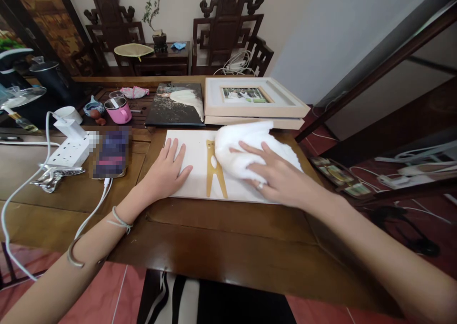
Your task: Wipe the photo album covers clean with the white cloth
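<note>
A white flat panel (194, 171) with a gold stand-like piece (214, 176) on it lies on the dark wooden table (228, 238). My left hand (166, 171) rests flat on the panel's left part, fingers spread. My right hand (276, 174) presses a white cloth (246, 148) onto the panel's right part, fingers stretched over the cloth.
Behind the panel are stacked white picture frames (255, 103) and a dark photo print (176, 105). To the left lie a phone (110, 155), a white power strip (69, 150) with cables, a metal clip (53, 179) and a pink mug (119, 110). Carved chairs (228, 34) stand at the wall.
</note>
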`<state>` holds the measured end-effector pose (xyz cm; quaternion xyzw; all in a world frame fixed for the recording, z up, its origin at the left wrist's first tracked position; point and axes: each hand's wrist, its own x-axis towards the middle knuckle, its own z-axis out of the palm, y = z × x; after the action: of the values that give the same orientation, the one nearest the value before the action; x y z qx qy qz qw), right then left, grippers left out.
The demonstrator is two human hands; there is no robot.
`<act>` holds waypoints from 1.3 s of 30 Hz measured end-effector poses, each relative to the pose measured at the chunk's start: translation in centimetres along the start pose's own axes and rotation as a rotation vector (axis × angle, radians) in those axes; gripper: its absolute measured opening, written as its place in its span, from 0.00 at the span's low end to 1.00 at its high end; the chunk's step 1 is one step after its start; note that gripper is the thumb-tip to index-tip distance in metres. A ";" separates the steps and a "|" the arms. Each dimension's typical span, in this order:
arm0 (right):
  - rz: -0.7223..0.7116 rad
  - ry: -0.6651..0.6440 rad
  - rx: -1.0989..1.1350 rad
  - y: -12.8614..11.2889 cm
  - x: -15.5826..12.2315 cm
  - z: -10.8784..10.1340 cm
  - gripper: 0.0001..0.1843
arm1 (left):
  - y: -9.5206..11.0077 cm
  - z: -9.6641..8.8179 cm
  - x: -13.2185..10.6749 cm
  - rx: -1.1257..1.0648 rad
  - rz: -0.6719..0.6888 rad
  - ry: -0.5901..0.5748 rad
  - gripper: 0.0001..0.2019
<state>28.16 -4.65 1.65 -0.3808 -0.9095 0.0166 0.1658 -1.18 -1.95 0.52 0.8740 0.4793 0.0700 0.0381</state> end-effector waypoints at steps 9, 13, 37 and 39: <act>0.074 0.055 -0.002 0.2 0.8 0.9 0.11 | -0.1 0.6 0.7 -0.060 -0.021 0.033 0.31; -0.025 0.010 0.045 -4.1 -3.9 -0.7 0.11 | 0.3 0.5 0.7 -0.043 -0.026 0.017 0.32; 0.058 0.048 0.035 -4.2 -2.9 -1.2 0.12 | 0.6 -0.3 1.2 -0.024 0.011 0.054 0.31; 0.028 0.037 0.065 -5.5 -4.5 -1.5 0.13 | 0.8 -0.3 1.3 -0.029 0.009 0.042 0.31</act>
<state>27.80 -11.89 2.62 -0.3881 -0.8998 0.0415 0.1948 0.07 -1.31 1.04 0.8739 0.4749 0.0952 0.0405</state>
